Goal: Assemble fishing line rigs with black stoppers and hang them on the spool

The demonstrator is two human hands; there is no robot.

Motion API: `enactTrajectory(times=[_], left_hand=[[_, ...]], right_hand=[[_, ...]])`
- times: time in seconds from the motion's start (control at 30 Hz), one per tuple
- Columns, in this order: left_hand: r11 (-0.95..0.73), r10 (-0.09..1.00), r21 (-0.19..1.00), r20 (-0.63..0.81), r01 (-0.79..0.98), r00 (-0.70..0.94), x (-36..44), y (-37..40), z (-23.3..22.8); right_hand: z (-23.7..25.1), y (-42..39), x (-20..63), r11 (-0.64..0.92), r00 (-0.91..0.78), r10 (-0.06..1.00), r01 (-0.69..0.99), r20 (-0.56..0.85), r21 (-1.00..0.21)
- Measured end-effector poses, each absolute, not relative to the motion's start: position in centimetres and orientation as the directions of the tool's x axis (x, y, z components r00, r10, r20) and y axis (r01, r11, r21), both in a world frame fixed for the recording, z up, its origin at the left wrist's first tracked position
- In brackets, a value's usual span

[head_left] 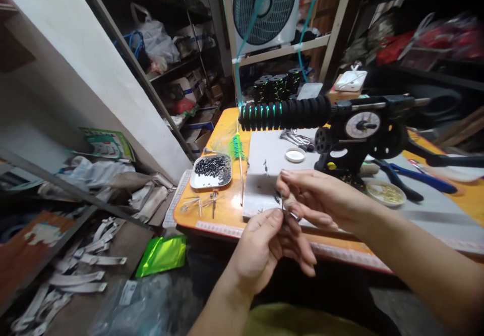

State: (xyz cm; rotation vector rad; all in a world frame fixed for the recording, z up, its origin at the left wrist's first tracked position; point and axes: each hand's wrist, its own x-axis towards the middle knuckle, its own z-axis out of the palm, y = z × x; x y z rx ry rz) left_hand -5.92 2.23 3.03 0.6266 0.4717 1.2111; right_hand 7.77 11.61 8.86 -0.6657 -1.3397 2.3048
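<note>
Both hands meet in front of the table's near edge, fingertips almost together. My left hand point(260, 247) is closed in a pinch of thumb and index finger, its other fingers loosely curled. My right hand point(321, 194) pinches just above it. A thin, dark sliver shows between the two pinches, too small to name. Just beyond the fingers, a few small dark pieces point(265, 166) lie on the pale board point(259, 147). To the left, a white dish point(195, 180) holds many small black oval pieces and smaller dark bits.
A black hand-cranked machine point(355, 124) with a ribbed roller and dial stands behind my right hand. Blue-handled pliers point(419, 177), a dish of brass-coloured bits point(385, 193), a small white lid point(295, 155) and scissors point(298, 138) lie around. A fan point(264, 8) stands behind.
</note>
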Motion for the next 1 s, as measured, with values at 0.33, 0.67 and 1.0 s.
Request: enactTrajectory(times=[0.33, 0.67, 1.0], left_hand=[[0.349, 0.913, 0.517, 0.002, -0.782, 0.408, -5.1, -0.4, 1.1], [0.400, 0.902, 0.450, -0.038, -0.798, 0.431, -4.7, -1.7, 1.2], [0.415, 0.893, 0.446, -0.035, -0.793, 0.448, -4.7, -2.2, 0.8]], right_hand=[[8.5, 11.5, 8.4, -0.494, -0.754, 0.609, -0.117, -0.247, -0.862], [8.6, 11.5, 8.7, -0.459, -0.723, 0.644, -0.103, -0.251, -0.882], [8.7, 11.5, 8.7, -0.447, -0.706, 0.663, -0.105, -0.250, -0.889]])
